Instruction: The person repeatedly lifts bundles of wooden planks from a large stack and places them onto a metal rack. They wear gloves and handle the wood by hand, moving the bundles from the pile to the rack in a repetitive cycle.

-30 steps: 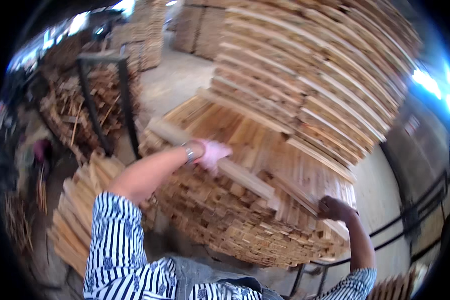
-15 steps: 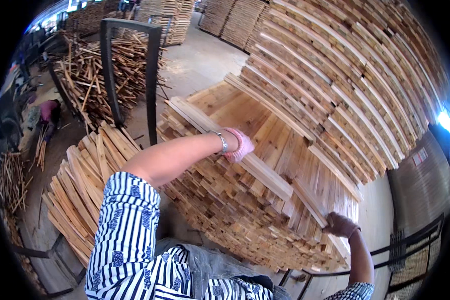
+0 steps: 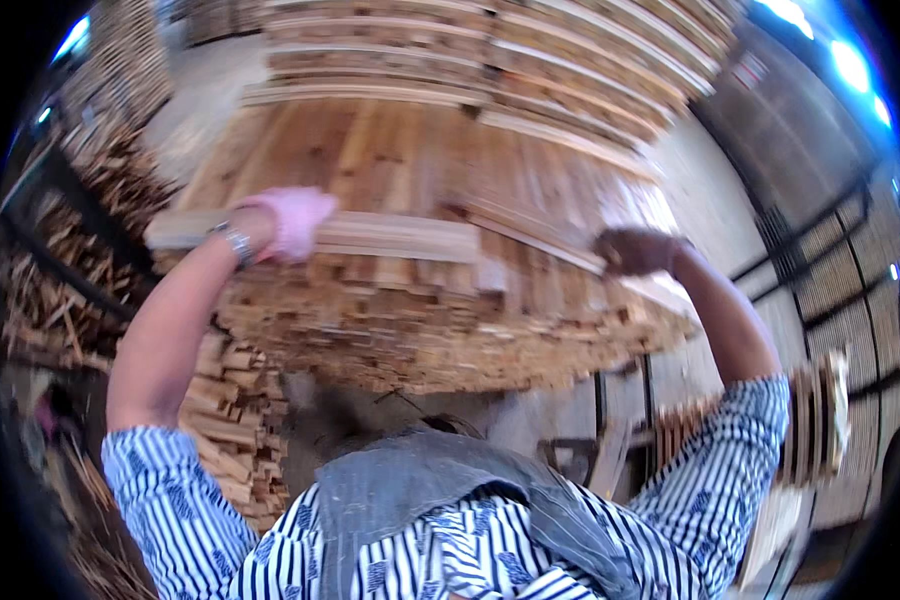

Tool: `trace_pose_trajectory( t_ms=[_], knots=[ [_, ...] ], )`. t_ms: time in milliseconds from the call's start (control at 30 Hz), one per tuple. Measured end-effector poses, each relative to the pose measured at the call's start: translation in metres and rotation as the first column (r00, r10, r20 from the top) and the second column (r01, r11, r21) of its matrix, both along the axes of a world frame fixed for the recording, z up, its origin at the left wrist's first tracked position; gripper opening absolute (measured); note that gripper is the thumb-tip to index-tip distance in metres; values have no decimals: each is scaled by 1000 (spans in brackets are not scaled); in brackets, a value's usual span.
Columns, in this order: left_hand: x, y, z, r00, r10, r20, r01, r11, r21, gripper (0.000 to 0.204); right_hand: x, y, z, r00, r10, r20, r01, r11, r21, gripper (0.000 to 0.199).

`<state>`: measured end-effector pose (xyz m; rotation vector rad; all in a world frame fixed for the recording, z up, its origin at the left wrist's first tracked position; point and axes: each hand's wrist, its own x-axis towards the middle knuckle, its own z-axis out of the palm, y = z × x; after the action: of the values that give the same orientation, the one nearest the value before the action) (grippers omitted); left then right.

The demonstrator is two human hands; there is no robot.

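Observation:
My left hand (image 3: 295,222), in a pink glove, is closed over pale wooden strips (image 3: 400,236) lying along the near edge of a board stack; motion blurs its fingers. A dark glove covers my right hand (image 3: 635,250), closed on the right end of a darker wooden strip (image 3: 535,230). That strip lies at a slant on the top boards, its far end pointing left and away from me. Beneath both hands is the wide stack of wooden boards (image 3: 400,140), its uneven board ends (image 3: 420,340) facing me.
Tall layered lumber (image 3: 380,55) rises behind the stack. Loose sticks (image 3: 65,280) and a black metal frame (image 3: 70,200) are at left. Cut strips (image 3: 230,430) are piled below my left arm. Black rails (image 3: 810,235) and a slatted wood bundle (image 3: 810,415) are at right.
My view has swung round, so the stack now lies straight across in front of me. Both hands stay at their wooden strips, and the right-hand strip now slants less steeply in view.

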<state>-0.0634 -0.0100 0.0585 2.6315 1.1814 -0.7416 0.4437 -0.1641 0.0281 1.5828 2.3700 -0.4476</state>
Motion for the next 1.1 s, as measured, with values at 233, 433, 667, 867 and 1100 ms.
trace_pose_trajectory(
  t_ms=[233, 433, 667, 867, 1100],
  knots=[
    [-16, 9, -29, 995, -31, 98, 13, 984, 177, 52, -50, -38, 80, 897, -367, 246, 379, 925, -5, 47],
    [-29, 3, -34, 975, -113, 193, 65, 969, 240, 37, -34, -16, 12, 993, -36, 113, 48, 993, -110, 35],
    [-32, -29, -19, 954, -27, 298, -50, 968, 248, 48, -58, -53, 43, 965, -199, 169, 207, 978, -29, 46],
    [-36, -161, -98, 403, -236, 884, -381, 835, 397, 67, -198, -86, 48, 983, 112, -142, -23, 855, 518, 71],
    [-190, -311, -271, -137, 647, 750, -673, 494, -549, 64, -357, -112, -138, 969, -139, -205, 15, 859, -512, 44]
  ],
)
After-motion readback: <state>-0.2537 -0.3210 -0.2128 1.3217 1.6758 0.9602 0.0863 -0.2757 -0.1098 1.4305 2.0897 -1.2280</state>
